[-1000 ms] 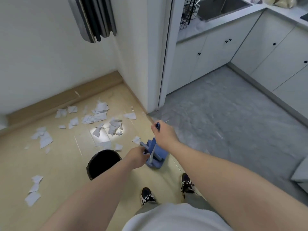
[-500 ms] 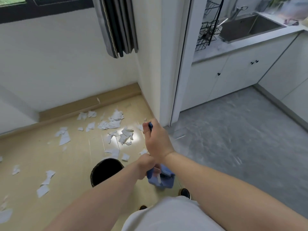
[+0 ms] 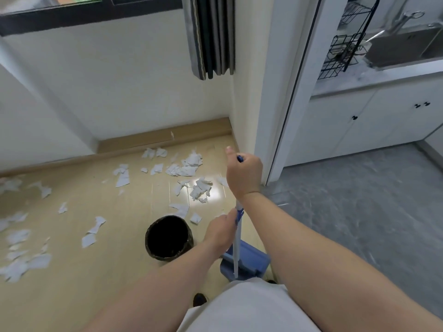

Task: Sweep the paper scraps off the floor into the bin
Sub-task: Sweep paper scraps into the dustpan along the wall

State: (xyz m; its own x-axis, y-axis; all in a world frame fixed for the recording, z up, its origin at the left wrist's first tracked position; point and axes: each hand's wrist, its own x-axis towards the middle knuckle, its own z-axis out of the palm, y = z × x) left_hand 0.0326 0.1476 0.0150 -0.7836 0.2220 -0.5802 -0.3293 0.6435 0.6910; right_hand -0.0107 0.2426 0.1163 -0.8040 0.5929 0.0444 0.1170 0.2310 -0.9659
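While both bare forearms reach forward from the bottom of the view, the right hand is raised highest, closed in a fist around the dark blue top end of a long broom handle, thumb stuck out to the upper left. The left hand sits lower on the same white-and-blue pole, fingers wrapped round it with the knuckles facing left. The pole drops nearly straight down to a blue plastic dustpan-and-broom head resting on the pale wood-look floor, just in front of the person's light grey shirt.

Just left of that blue head stands a round black bin lined with a dark bag, its mouth open and dark inside. Torn white paper scraps lie scattered over the floor beyond and left of the bin, thickest near the tan skirting board, with more blurred pieces along the left edge. A grey folded curtain hangs above the corner.
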